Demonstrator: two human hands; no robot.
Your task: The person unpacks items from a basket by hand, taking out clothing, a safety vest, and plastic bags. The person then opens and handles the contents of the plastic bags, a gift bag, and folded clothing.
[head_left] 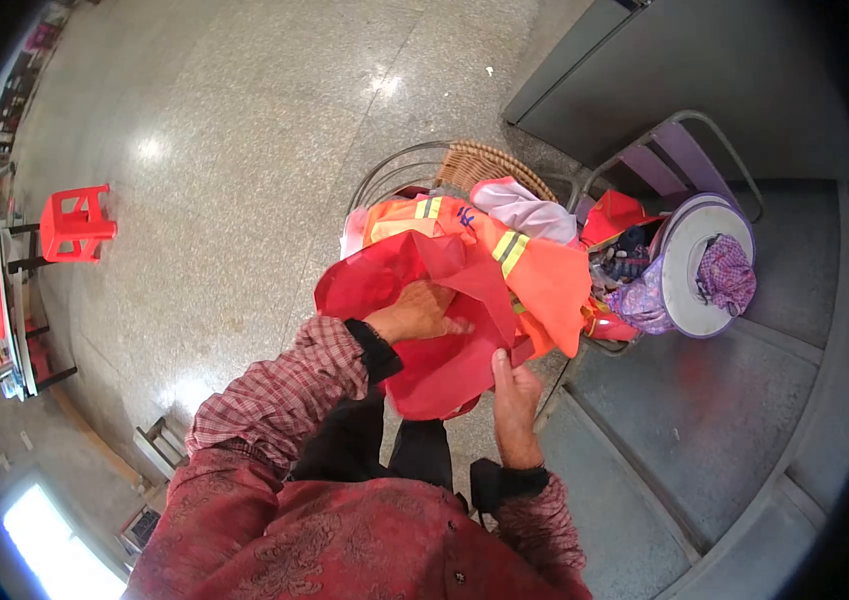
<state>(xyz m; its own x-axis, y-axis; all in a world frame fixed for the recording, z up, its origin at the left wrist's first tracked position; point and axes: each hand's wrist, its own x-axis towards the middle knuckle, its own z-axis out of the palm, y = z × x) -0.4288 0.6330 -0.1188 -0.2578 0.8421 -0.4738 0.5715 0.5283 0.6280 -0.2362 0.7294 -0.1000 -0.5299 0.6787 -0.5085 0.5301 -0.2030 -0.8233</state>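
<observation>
A red bag (pixel 445 375) hangs in front of my body with its mouth spread. My left hand (pixel 413 312) reaches into the bag's opening; its fingertips are partly hidden by the red fabric. My right hand (pixel 517 408) pinches the bag's right edge between thumb and fingers. Just beyond the bag, an orange vest (pixel 545 280) with yellow reflective stripes lies over a chair, beside a pink-white cloth (pixel 525 212).
A wicker chair back (pixel 495 170) stands behind the vest. On a chair to the right are a red cap (pixel 617 216) and a white-brimmed hat (pixel 690 300) with purple cloth. A red stool (pixel 77 226) stands far left. A grey cabinet (pixel 725 90) is at upper right.
</observation>
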